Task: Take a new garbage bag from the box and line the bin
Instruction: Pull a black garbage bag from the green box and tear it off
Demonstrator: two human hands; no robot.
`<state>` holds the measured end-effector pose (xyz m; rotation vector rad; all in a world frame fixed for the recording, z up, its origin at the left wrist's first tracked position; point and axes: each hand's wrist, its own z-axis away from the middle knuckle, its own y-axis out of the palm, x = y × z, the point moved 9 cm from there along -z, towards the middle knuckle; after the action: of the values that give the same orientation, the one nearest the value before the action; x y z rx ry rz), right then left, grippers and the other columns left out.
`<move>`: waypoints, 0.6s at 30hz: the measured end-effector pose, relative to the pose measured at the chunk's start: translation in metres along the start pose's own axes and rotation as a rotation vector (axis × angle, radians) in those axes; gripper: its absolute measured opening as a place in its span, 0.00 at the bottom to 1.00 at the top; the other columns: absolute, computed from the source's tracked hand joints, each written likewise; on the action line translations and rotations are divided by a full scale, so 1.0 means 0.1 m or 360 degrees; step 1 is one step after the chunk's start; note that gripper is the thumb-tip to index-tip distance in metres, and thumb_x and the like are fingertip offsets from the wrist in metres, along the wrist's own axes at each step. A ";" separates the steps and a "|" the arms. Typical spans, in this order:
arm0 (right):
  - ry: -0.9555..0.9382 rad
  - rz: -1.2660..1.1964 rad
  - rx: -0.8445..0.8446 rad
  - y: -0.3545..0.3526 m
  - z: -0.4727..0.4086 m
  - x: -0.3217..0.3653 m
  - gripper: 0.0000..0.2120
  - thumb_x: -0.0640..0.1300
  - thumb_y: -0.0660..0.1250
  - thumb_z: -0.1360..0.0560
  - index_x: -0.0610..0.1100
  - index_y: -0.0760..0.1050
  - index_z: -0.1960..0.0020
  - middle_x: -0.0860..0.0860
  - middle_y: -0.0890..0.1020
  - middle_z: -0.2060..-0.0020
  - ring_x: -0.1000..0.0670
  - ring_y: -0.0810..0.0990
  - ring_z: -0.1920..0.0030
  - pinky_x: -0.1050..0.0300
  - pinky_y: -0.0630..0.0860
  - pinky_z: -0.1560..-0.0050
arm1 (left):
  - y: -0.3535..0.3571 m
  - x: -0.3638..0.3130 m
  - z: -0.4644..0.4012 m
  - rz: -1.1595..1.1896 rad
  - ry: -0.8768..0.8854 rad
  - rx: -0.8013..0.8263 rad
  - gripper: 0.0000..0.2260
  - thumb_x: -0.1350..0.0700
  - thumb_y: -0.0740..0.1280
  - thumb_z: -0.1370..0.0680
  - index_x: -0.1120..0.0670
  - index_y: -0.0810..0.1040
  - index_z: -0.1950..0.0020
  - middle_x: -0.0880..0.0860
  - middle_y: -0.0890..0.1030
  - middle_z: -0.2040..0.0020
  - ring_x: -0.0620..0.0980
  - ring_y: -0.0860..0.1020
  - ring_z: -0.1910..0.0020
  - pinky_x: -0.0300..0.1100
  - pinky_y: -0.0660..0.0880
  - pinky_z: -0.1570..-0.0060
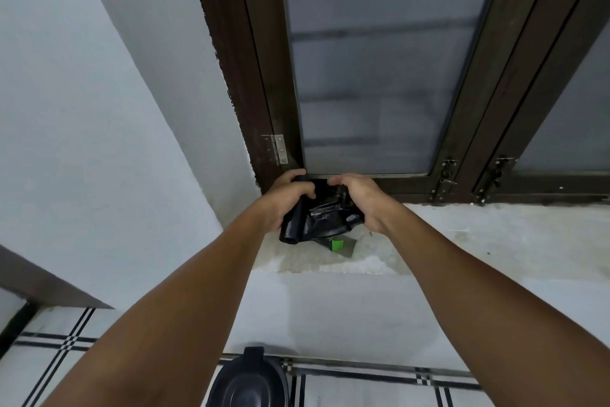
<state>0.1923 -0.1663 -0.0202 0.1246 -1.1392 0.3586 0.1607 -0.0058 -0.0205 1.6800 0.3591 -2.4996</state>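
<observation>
Left hand [290,200] clamped on the black plastic garbage-bag roll [313,215], right hand [358,200] pinching its loose crumpled end, both above the white concrete sill [462,235]. Dark lidded bin [247,380] at 6 o'clock on the floor. Green-marked box [335,244] under the roll. Advice: anchor roll, tear sideways at perforation.

Dim, cool, bluish light filters in through the frosted window panes [369,76], flat and soft. No glare, only faint shadow under the sill [478,231]. Wide-angle bending curves the window frame [260,76] and stretches the forearms; detail looks slightly soft throughout.
</observation>
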 end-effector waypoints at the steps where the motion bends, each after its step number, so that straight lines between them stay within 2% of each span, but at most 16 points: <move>1: 0.0025 0.0119 0.0049 0.01 0.03 0.01 0.11 0.53 0.67 0.23 0.48 0.83 0.46 0.45 0.85 0.49 0.44 0.83 0.47 0.48 0.81 0.44 | 0.02 -0.02 0.00 -0.0051 0.0014 0.0008 0.28 0.63 0.69 0.28 0.48 0.74 0.29 0.55 0.80 0.43 0.54 0.80 0.47 0.46 0.80 0.50; 3: 0.0035 0.0317 0.0130 -0.01 0.07 0.04 0.21 0.62 0.73 0.28 0.46 0.84 0.47 0.48 0.88 0.54 0.46 0.86 0.52 0.52 0.81 0.49 | 0.04 -0.05 0.00 -0.0177 0.0031 0.0020 0.28 0.61 0.68 0.28 0.48 0.73 0.28 0.54 0.79 0.41 0.53 0.79 0.45 0.47 0.79 0.46; 4: 0.0024 0.0368 0.0139 -0.03 0.08 0.05 0.22 0.63 0.75 0.30 0.45 0.85 0.48 0.48 0.88 0.56 0.48 0.87 0.54 0.55 0.81 0.53 | 0.05 -0.07 0.01 -0.0232 0.0031 0.0025 0.28 0.60 0.68 0.28 0.47 0.73 0.28 0.54 0.79 0.40 0.53 0.79 0.44 0.48 0.79 0.44; 6: -0.0016 0.0366 0.0100 -0.08 0.07 0.09 0.19 0.56 0.78 0.30 0.42 0.85 0.49 0.46 0.88 0.57 0.48 0.87 0.58 0.57 0.81 0.59 | 0.04 -0.08 0.02 -0.0304 0.0041 0.0015 0.27 0.58 0.68 0.28 0.46 0.73 0.28 0.54 0.78 0.39 0.53 0.78 0.43 0.49 0.78 0.41; 9: -0.0061 0.0250 -0.0081 -0.20 0.04 0.11 0.13 0.47 0.78 0.30 0.37 0.83 0.53 0.41 0.87 0.60 0.44 0.84 0.62 0.51 0.81 0.59 | -0.03 -0.10 0.01 -0.0302 0.0057 -0.0047 0.20 0.57 0.68 0.26 0.48 0.77 0.34 0.54 0.80 0.41 0.54 0.79 0.44 0.49 0.78 0.42; 11: -0.0101 0.0095 -0.0216 -0.30 0.04 0.10 0.06 0.44 0.74 0.29 0.42 0.80 0.58 0.42 0.80 0.63 0.45 0.78 0.61 0.53 0.74 0.61 | -0.09 -0.08 -0.01 -0.0295 0.0045 -0.0052 0.16 0.56 0.69 0.27 0.49 0.79 0.39 0.56 0.82 0.44 0.57 0.81 0.46 0.52 0.79 0.43; 13: -0.0108 0.0007 -0.0246 -0.36 0.03 0.06 0.04 0.42 0.70 0.28 0.44 0.76 0.60 0.43 0.75 0.62 0.45 0.73 0.61 0.54 0.70 0.61 | -0.15 -0.05 -0.02 -0.0321 0.0044 -0.0061 0.16 0.56 0.70 0.27 0.50 0.78 0.39 0.56 0.82 0.44 0.57 0.81 0.47 0.52 0.80 0.44; 18: -0.0050 -0.0252 -0.0195 -0.38 -0.03 -0.08 0.12 0.33 0.64 0.28 0.46 0.69 0.65 0.45 0.73 0.67 0.46 0.72 0.68 0.56 0.71 0.69 | -0.14 -0.04 -0.02 -0.0397 0.0080 -0.0047 0.19 0.58 0.73 0.25 0.47 0.73 0.37 0.52 0.79 0.46 0.54 0.79 0.49 0.50 0.78 0.43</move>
<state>0.2048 -0.2032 -0.0255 0.1121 -1.1712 0.1462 0.1607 0.0084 -0.0153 1.7890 0.6445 -2.6087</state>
